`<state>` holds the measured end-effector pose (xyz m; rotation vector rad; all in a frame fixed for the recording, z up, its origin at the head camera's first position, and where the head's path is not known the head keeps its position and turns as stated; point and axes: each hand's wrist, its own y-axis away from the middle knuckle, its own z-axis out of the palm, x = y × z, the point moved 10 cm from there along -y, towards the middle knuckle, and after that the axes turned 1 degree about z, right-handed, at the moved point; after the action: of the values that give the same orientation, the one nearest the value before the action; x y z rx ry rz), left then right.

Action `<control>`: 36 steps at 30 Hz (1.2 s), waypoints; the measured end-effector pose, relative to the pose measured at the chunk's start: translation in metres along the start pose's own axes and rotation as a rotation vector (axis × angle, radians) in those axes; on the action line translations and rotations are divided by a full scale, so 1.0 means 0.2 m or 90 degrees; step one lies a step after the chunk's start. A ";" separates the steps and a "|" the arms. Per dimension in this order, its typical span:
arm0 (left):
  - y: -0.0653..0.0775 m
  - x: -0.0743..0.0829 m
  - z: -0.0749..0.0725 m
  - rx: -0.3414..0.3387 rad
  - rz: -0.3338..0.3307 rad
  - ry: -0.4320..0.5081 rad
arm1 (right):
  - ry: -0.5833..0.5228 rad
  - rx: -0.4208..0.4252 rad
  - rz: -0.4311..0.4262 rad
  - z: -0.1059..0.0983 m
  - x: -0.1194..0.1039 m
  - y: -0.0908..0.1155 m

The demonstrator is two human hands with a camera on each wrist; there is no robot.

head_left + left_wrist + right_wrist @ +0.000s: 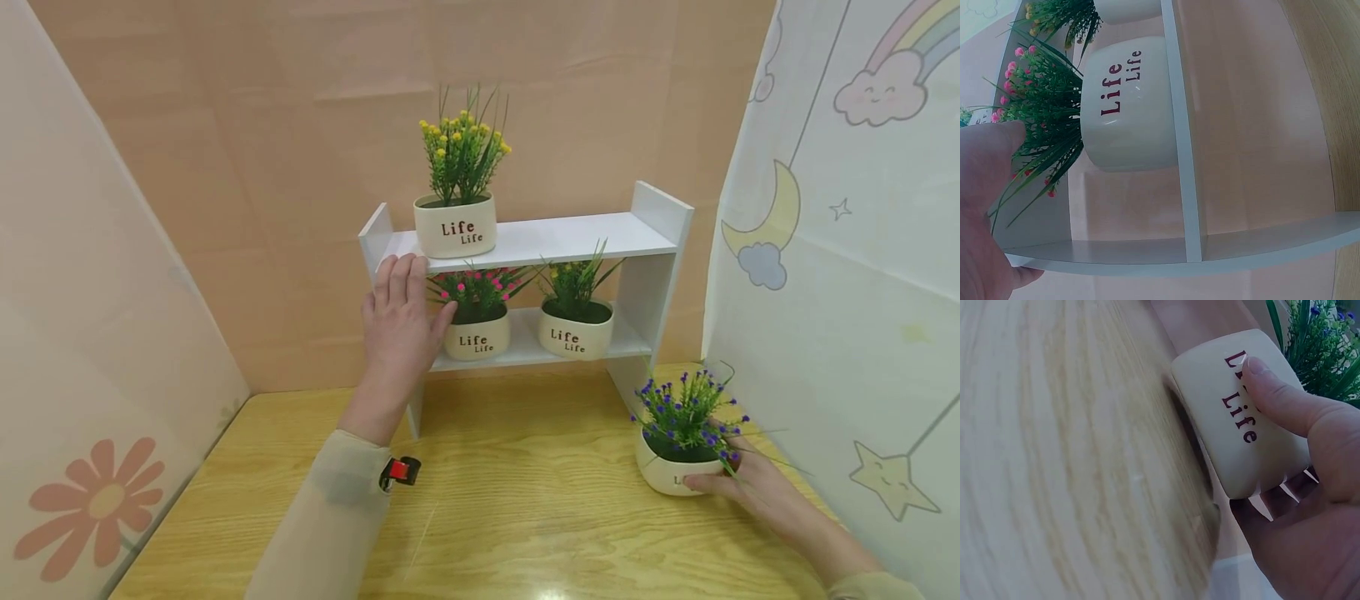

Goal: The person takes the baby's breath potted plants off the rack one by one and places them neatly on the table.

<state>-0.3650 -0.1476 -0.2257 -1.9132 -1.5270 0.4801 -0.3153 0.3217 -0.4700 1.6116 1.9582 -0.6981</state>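
My right hand (757, 487) grips a cream oval flowerpot (1235, 469) with purple-blue flowers (690, 408). The thumb lies across its "Life" lettering, and the other fingers go round the far side. In the right wrist view, the pot's base is close over the wooden table. Fingers extended, my left hand (401, 317) rests at the left front edge of a white two-tier shelf (570, 237), its thumb spread in front of the lower tier. Just beside its fingertips, a pot of yellow flowers (455, 229) stands on the upper board.
On the lower tier stand a pot with pink flowers (477, 340) and, right of it, another with yellowish flowers (576, 329). The wooden table (510, 483) reaches a tan backdrop (300, 167) and a patterned cloth wall (847, 317) close by the right hand.
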 end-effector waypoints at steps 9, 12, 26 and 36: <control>0.01 0.00 -0.02 0.010 0.003 0.006 | -0.032 -0.016 0.036 0.02 0.06 0.00; 0.01 0.00 -0.02 0.013 0.002 0.004 | -0.031 -0.027 0.040 0.02 0.07 0.01; 0.01 0.00 -0.01 0.008 0.000 0.003 | -0.026 -0.017 0.024 0.04 0.06 0.02; 0.00 0.00 0.00 -0.002 -0.004 0.002 | -0.020 -0.018 0.026 0.04 0.07 0.02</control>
<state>-0.3647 -0.1479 -0.2254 -1.9099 -1.5315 0.4718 -0.3130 0.3268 -0.4855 1.6103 1.8987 -0.6727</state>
